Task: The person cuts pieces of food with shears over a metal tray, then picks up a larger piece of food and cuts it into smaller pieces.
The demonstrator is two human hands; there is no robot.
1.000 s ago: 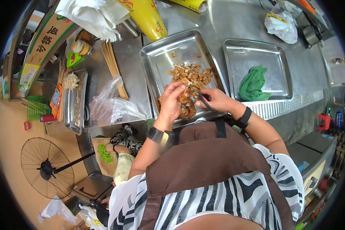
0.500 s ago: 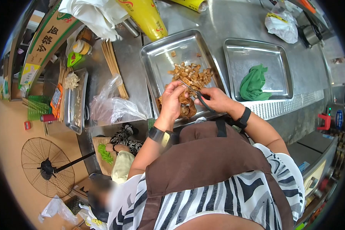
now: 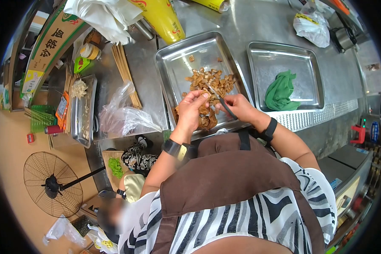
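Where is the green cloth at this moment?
In the head view, the green cloth lies bunched in the right metal tray, just beyond the right hand that holds the scissors; the left tray, with brown food pieces, is its neighbour.

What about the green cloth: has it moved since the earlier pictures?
No. The cloth still lies against its tray's near edge, left of middle.

You have two hands in view, your left hand [image 3: 190, 111] and your right hand [image 3: 238, 108], and one pair of black-handled scissors [image 3: 223, 106]. On the steel worktop [image 3: 258, 21], count three shiny steel trays: one square tray [image 3: 173, 63] with a heap of brown cut pieces [image 3: 211, 80], a second square tray [image 3: 283, 53] with a single crumpled green cloth [image 3: 279, 91], and one narrow tray [image 3: 82, 112]. There are also two yellow rolls [image 3: 161, 19], one bundle of bamboo skewers [image 3: 125, 70], one clear plastic bag [image 3: 122, 116] and one black floor fan [image 3: 51, 184].
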